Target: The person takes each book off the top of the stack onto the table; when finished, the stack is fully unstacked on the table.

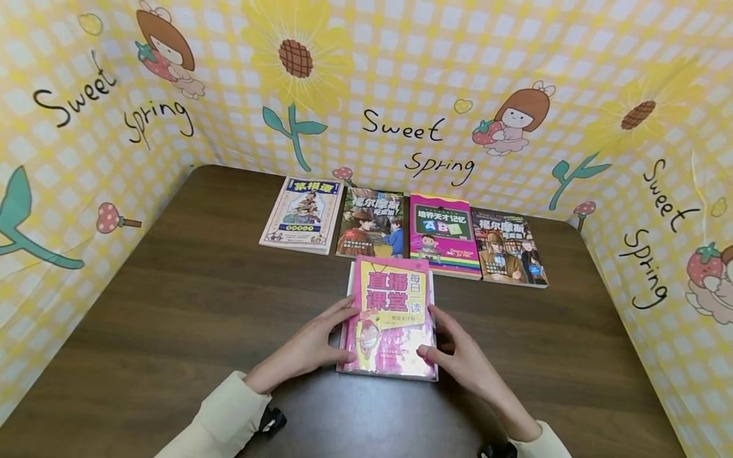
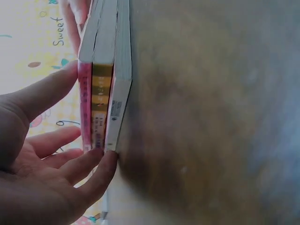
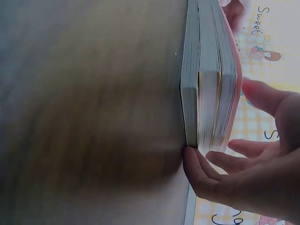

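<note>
A stack of three books (image 2: 104, 79) lies near the middle of the table, the topmost a pink book (image 1: 392, 318) with a yellow panel. My left hand (image 1: 312, 346) holds its left side, where the pink, gold and white spines show in the left wrist view. Its thumb (image 2: 61, 84) meets the top book's near corner, and the other fingers reach along the spines. On the opposite side my right hand (image 1: 466, 359) holds the page edges. The right thumb (image 3: 262, 96) touches the top cover's edge, while a fingertip is at the bottom book (image 3: 190, 112).
Along the back lie a pale book (image 1: 302, 216), a detective-cover book (image 1: 371, 222), a magenta book (image 1: 443, 235) and another detective-cover book (image 1: 509, 248). The stack's far edge comes close to them. Yellow checked cloth (image 1: 412, 63) surrounds the dark wooden table (image 1: 172, 305) at the back and sides.
</note>
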`<state>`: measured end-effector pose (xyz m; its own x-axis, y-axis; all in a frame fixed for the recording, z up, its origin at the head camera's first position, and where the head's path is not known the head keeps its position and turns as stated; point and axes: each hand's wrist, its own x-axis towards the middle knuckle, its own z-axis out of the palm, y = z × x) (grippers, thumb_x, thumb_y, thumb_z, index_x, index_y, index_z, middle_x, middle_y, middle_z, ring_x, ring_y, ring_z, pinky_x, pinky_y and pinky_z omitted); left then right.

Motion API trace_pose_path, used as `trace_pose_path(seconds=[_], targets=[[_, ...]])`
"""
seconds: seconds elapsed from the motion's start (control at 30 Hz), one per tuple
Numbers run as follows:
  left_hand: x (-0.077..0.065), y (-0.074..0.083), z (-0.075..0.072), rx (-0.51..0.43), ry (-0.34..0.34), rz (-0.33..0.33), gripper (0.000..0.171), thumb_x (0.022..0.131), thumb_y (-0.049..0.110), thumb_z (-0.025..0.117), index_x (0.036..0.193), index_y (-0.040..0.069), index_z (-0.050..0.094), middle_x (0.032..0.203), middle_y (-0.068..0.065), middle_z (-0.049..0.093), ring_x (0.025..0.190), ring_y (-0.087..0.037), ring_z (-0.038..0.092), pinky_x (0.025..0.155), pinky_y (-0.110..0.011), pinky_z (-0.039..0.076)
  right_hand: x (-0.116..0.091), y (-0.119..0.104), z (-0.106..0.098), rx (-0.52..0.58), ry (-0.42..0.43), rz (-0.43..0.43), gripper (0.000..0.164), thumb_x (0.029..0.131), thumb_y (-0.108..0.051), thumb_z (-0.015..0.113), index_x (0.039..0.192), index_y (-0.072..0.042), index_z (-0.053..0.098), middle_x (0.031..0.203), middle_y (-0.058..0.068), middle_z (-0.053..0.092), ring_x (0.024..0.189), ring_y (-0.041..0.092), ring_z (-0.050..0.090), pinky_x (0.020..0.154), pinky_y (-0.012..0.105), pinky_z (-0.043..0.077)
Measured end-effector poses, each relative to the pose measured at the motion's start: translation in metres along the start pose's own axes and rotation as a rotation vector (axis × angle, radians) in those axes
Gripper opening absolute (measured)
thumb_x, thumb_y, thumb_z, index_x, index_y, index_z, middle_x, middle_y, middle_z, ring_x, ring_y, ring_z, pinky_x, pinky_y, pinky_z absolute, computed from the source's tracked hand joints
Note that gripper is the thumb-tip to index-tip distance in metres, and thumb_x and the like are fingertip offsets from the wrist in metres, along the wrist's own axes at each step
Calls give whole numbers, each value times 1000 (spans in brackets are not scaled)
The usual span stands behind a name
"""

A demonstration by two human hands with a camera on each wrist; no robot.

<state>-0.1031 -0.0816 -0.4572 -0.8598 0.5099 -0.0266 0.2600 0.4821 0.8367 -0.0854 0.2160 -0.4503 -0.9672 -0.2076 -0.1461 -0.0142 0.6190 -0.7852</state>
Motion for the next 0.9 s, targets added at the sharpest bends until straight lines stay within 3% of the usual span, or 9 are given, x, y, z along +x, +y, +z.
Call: trace_pose_path(seconds=[0.3,0.57,0.9], targets=[[0,-6,3,-48,-3,-41,72,80,21,80,143,9,47,159,-3,21,142,-30,25,108,-54,30,2,3,5,-46,-3,7,80,81,-32,78,149,-22,37,142,13,46,117,31,47,92,47,48],[1,-7,2,-69,8,-24,70,79,17,81,141,9,49,159,-5,22,143,-31,23,108,-54,29,5,4,6,-46,8,-27,80,80,-33,79,148,-20,39,146,12,42,122,31,43,93,46,48],[2,-8,3,-28,30,21,68,78,18,81,139,8,51,158,-5,24,142,-31,26,106,-53,32,4,4,8,-8,48,-50,73,79,-21,81,143,-19,47,146,11,42,125,29,45,91,44,50]])
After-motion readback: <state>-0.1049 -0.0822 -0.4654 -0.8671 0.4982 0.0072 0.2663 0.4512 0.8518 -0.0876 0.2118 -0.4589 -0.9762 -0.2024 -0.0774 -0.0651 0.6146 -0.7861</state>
